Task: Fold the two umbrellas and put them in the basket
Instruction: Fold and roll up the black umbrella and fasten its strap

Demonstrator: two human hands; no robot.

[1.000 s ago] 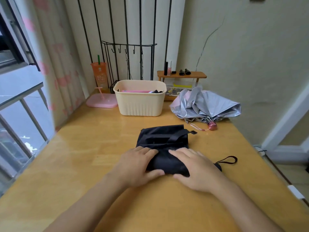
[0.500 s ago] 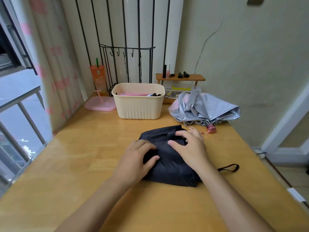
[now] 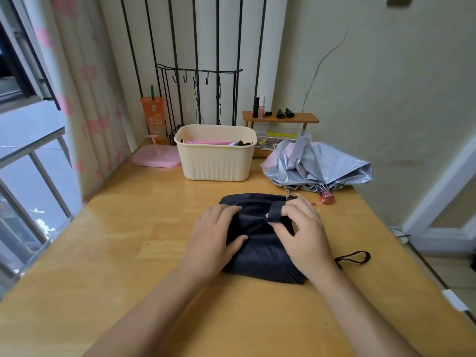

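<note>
A black umbrella (image 3: 260,251) lies collapsed and bunched flat on the wooden table (image 3: 128,253), its wrist loop (image 3: 354,257) trailing to the right. My left hand (image 3: 213,235) presses on the umbrella's left side, fingers spread. My right hand (image 3: 301,228) pinches the black closing strap (image 3: 275,211) and holds it across the fabric. A silver umbrella (image 3: 319,167) with pink lining lies loosely collapsed at the back right, its pink handle (image 3: 327,200) toward me. The cream basket (image 3: 216,153) stands behind the black umbrella with pink and black items inside.
A pink tray (image 3: 157,157) and an orange cup (image 3: 153,117) with a green straw stand left of the basket. A black wire rack (image 3: 198,99) and a small wooden shelf (image 3: 280,117) with bottles line the back wall. The table's right edge drops to the floor.
Both hands moved from the near edge of the black umbrella up over its middle. My right hand took hold of the strap and drew it over the fabric.
</note>
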